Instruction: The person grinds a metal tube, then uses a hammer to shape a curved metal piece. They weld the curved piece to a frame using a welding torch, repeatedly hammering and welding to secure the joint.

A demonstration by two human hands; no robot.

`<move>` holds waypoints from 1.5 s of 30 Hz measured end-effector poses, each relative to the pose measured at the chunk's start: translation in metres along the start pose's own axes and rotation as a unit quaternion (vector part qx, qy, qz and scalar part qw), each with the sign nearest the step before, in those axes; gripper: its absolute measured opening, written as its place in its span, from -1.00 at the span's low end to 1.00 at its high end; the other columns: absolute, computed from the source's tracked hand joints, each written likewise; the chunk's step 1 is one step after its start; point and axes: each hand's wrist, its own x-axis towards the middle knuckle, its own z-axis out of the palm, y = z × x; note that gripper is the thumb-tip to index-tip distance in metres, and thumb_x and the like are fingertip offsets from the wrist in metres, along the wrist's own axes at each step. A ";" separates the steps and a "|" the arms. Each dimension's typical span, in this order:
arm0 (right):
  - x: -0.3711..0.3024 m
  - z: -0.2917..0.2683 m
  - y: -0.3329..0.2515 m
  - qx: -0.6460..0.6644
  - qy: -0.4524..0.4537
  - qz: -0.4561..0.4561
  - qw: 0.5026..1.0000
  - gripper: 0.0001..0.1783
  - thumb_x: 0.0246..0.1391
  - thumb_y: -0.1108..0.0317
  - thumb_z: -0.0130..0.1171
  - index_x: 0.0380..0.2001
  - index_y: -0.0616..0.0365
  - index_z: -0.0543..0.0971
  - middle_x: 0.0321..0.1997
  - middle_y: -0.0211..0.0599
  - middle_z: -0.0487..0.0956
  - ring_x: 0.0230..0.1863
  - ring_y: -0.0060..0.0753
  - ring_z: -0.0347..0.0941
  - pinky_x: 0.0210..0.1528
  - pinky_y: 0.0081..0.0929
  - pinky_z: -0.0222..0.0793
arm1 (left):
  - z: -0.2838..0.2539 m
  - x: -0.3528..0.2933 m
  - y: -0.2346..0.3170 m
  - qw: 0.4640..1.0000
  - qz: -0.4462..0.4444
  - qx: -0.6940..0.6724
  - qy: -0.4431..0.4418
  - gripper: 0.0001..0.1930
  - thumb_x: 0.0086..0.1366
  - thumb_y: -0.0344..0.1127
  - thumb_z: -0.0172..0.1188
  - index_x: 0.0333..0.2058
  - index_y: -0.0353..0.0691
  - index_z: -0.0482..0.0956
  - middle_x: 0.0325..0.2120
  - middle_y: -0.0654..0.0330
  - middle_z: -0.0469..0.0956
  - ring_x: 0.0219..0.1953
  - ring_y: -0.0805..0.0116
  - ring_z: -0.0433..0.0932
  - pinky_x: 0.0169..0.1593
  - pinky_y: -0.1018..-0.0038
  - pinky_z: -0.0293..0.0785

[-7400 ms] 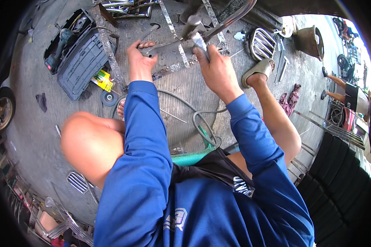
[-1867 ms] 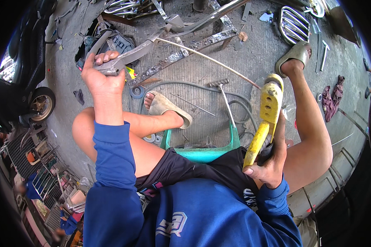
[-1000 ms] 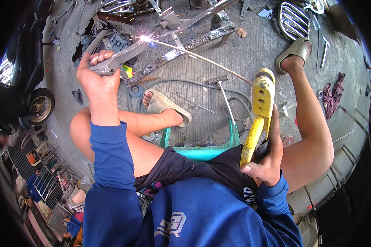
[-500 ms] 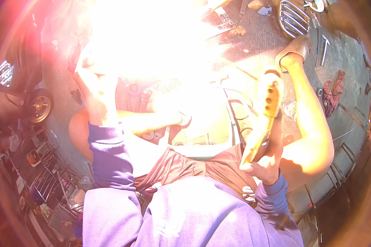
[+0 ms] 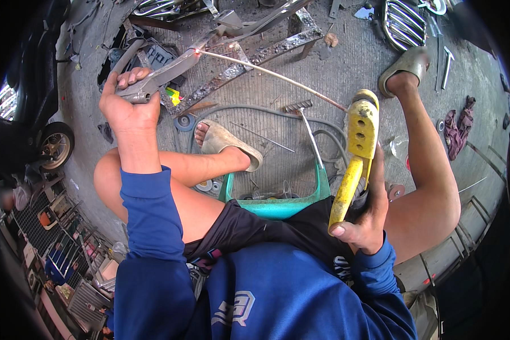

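My left hand [image 5: 133,116] is closed around the near end of a grey curved metal piece [image 5: 175,67], near a short tube end. In my right hand [image 5: 371,218] is a yellow welding electrode holder [image 5: 362,133], gripped by its lever and handle. A thin welding rod [image 5: 277,75] runs from the holder's jaw leftward to the metal piece. Where the rod's tip meets the metal, or nearly so, a small spot glows red; contact cannot be told. The metal piece's far end lies by a rough, spattered metal frame [image 5: 232,71].
A chipping hammer [image 5: 307,122] leans at a green plastic stool [image 5: 277,208] between my legs. A grey cable [image 5: 255,106] curves over the concrete floor. At right lie a chrome grille [image 5: 404,25], another hammer [image 5: 447,68] and a dark rag [image 5: 459,129]. A motorcycle wheel [image 5: 56,146] stands left.
The blinding white welding glare over the metal piece has gone, leaving a small red glow at the rod's tip. Both hands stay in nearly the same place, keeping their holds.
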 end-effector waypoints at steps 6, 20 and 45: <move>-0.001 0.005 -0.003 0.030 0.019 0.044 0.998 0.61 -0.36 -0.03 0.74 0.60 0.28 -0.10 0.31 0.14 0.52 0.21 -0.18 0.56 0.22 -0.32 0.47 | -0.002 0.002 0.001 1.000 -0.008 -0.005 0.004 -0.66 0.55 -0.29 -0.15 -0.51 -0.14 0.21 -0.60 0.27 0.21 -0.40 0.26 0.29 -0.13 0.25 0.38; 0.000 0.006 -0.009 0.109 0.044 0.082 0.990 0.67 -0.36 0.03 0.76 0.61 0.26 -0.21 0.42 0.06 0.38 0.18 -0.27 0.53 0.18 -0.40 0.47 | -0.001 0.003 0.002 1.000 -0.002 -0.018 0.005 -0.72 0.50 -0.37 -0.09 -0.48 -0.17 0.20 -0.59 0.25 0.19 -0.44 0.28 0.22 -0.22 0.26 0.35; -0.015 -0.005 -0.011 0.178 0.152 0.044 0.971 0.87 -0.52 -0.24 0.79 0.63 -0.11 -0.38 -0.24 -0.32 0.43 -0.44 -0.54 0.34 -0.45 -0.52 0.31 | 0.042 -0.071 -0.045 0.952 0.188 0.129 -0.206 -0.75 0.52 -0.19 0.07 -0.39 -0.05 0.31 -0.61 0.36 0.24 -0.46 0.41 0.26 -0.26 0.36 0.30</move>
